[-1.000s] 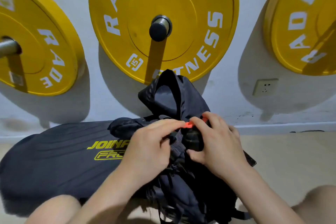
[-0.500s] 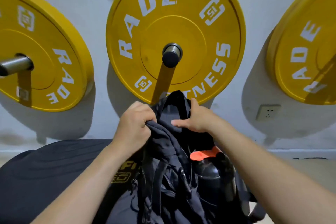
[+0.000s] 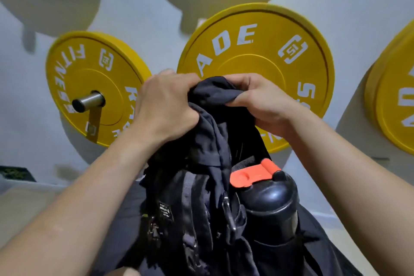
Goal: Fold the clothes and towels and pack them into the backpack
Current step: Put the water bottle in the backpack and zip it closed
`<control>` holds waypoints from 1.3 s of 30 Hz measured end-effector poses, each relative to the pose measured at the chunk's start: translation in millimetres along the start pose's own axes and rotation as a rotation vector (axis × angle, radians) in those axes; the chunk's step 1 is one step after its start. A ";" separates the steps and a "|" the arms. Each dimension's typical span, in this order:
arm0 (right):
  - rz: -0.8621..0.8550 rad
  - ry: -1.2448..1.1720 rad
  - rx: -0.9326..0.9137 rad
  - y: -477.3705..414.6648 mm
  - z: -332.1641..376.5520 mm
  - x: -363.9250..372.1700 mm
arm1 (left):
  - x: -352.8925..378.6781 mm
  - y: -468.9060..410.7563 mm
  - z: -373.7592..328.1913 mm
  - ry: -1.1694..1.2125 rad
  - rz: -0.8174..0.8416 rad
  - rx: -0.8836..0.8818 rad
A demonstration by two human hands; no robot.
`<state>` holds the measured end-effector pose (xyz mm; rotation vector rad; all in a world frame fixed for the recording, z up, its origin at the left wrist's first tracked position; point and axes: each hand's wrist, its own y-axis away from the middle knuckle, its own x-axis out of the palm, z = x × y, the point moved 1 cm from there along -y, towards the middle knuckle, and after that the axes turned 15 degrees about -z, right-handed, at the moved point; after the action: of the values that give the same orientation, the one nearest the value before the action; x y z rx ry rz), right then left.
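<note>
Two grips — left (image 3: 167, 105), right (image 3: 265, 102) — on backpack (image 3: 197, 204)

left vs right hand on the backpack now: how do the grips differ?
Grip: left hand bunches top fabric of the backpack in a full fist; right hand pinches the fabric's edge between thumb and fingers. View: left hand shows its back to the camera; right hand shows its thumb side. Shared: both grip the same top end, at similar height.

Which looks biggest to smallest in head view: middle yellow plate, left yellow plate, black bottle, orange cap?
1. middle yellow plate, partly hidden
2. left yellow plate
3. black bottle, nearer the camera and its lower part hidden, so its rank is unsure
4. orange cap
</note>
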<state>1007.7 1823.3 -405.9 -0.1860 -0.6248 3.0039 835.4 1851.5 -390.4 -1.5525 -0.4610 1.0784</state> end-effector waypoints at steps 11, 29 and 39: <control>-0.483 0.837 -0.144 23.3 -48.7 -15.0 | 26.4 -18.6 -57.6 0.081 0.193 0.290; -0.022 1.337 -0.764 37.8 -109.3 78.0 | 78.2 166.5 38.4 0.363 0.412 -0.607; -0.065 1.148 -0.297 9.0 -129.8 39.4 | 60.1 218.4 94.3 0.725 0.829 -0.934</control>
<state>985.5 1869.6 -531.7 -1.6492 -0.8248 2.1357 731.7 1887.9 -609.8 -2.9618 0.2893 0.7850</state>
